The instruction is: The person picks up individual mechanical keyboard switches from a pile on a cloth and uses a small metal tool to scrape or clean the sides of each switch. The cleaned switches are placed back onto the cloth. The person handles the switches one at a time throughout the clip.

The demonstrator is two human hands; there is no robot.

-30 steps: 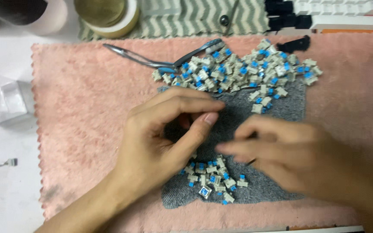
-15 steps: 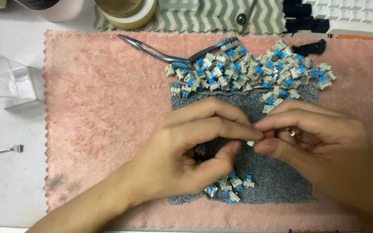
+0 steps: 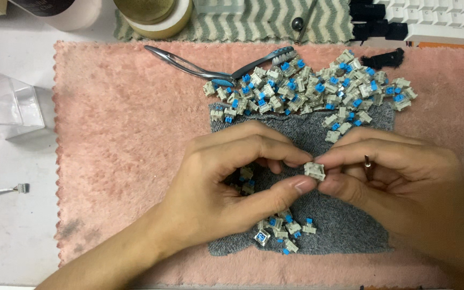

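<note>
Both hands pinch one beige switch (image 3: 314,171) over the grey cloth (image 3: 350,225) at the pink mat's centre: left hand (image 3: 226,188) and right hand (image 3: 398,177) grip closed on it.

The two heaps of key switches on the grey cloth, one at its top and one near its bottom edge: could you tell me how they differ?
The upper heap is far larger and spreads wide, spilling off the grey cloth onto the pink mat; the lower heap is a small cluster wholly on the cloth. The lower one lies just below both hands, the upper one beyond them. Both hold beige switches with blue stems.
</note>
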